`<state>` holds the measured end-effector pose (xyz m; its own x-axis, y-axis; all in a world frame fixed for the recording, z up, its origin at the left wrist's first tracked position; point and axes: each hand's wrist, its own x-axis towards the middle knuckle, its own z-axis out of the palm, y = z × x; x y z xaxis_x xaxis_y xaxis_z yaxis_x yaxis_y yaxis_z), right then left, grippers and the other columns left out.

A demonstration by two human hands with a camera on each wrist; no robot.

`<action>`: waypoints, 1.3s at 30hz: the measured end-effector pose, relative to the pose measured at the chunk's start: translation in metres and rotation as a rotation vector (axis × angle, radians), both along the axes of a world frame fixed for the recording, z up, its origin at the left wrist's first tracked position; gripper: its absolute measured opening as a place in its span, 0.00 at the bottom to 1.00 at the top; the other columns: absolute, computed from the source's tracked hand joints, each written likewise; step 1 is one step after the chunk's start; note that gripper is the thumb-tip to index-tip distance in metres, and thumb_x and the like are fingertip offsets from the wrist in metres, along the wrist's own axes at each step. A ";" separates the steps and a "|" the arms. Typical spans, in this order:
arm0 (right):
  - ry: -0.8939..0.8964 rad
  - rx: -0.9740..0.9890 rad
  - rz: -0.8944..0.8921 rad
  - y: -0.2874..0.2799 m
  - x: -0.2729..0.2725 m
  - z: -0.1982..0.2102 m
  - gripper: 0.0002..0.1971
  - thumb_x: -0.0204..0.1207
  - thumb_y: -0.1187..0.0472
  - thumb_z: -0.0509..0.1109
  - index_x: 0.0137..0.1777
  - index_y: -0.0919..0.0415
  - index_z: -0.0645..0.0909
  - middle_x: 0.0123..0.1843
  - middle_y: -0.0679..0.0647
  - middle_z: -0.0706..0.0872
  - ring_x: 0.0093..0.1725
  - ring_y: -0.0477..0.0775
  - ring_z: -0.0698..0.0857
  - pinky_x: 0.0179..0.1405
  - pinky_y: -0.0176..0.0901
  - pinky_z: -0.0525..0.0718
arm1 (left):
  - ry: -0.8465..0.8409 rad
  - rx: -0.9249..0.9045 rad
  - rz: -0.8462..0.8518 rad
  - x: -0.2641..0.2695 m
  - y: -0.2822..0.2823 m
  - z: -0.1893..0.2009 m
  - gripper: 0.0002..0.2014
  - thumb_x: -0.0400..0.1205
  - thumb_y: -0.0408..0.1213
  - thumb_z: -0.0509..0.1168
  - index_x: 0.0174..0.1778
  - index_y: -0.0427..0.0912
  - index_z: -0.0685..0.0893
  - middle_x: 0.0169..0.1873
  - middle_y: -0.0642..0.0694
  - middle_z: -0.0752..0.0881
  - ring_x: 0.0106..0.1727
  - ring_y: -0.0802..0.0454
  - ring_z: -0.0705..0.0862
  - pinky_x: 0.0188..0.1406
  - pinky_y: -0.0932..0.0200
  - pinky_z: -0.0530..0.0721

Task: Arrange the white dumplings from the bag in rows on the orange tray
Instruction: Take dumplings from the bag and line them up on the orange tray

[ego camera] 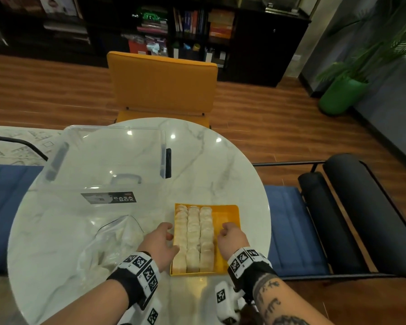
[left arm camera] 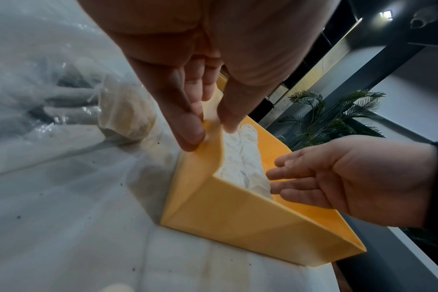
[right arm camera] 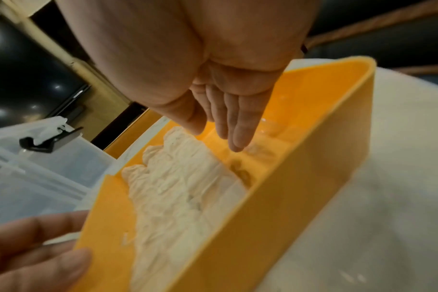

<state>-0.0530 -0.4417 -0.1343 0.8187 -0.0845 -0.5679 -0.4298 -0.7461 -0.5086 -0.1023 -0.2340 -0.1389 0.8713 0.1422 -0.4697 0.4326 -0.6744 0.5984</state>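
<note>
The orange tray (ego camera: 227,216) stands on the marble table in front of me, with three rows of white dumplings (ego camera: 193,238) filling its left part. Its right strip is bare. My left hand (ego camera: 170,233) pinches the tray's left wall (left arm camera: 238,217), thumb inside and finger outside (left arm camera: 210,126). My right hand (ego camera: 225,228) hovers open over the bare strip, with its straight fingers (right arm camera: 238,134) pointing down at the floor beside the dumplings (right arm camera: 178,187). The clear plastic bag (ego camera: 113,242) lies left of the tray, with white dumplings (left arm camera: 128,116) still inside.
A clear plastic storage box (ego camera: 103,160) labelled Casa Box sits at the table's back left. An orange chair (ego camera: 162,83) stands behind the round table (ego camera: 220,165). A black-framed seat (ego camera: 338,207) is on the right, close to the table's edge.
</note>
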 end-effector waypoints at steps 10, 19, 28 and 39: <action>0.097 0.014 0.008 0.020 0.000 -0.003 0.19 0.82 0.70 0.57 0.72 0.67 0.76 0.70 0.62 0.82 0.70 0.63 0.80 0.64 0.45 0.77 | 0.000 0.007 -0.014 0.000 0.001 0.000 0.28 0.77 0.42 0.71 0.73 0.50 0.72 0.60 0.52 0.84 0.58 0.52 0.83 0.57 0.60 0.81; 0.064 0.049 0.044 0.025 0.016 0.003 0.20 0.84 0.70 0.56 0.74 0.66 0.74 0.72 0.61 0.81 0.71 0.62 0.79 0.60 0.38 0.74 | 0.005 0.002 -0.020 0.000 0.000 0.003 0.27 0.78 0.41 0.71 0.73 0.49 0.72 0.61 0.52 0.84 0.59 0.53 0.83 0.57 0.62 0.79; 0.068 0.067 0.019 0.028 0.031 0.006 0.21 0.84 0.67 0.55 0.77 0.66 0.71 0.75 0.61 0.79 0.73 0.62 0.78 0.66 0.44 0.75 | 0.013 0.004 -0.025 0.000 -0.001 0.005 0.27 0.78 0.41 0.71 0.73 0.50 0.72 0.61 0.52 0.84 0.59 0.53 0.83 0.56 0.63 0.79; -0.071 -0.073 0.360 0.000 -0.060 0.004 0.21 0.85 0.47 0.60 0.77 0.49 0.74 0.75 0.46 0.77 0.75 0.50 0.75 0.75 0.43 0.71 | 0.004 0.006 -0.037 -0.001 -0.003 0.014 0.26 0.80 0.40 0.68 0.74 0.49 0.70 0.65 0.51 0.82 0.63 0.52 0.82 0.57 0.63 0.78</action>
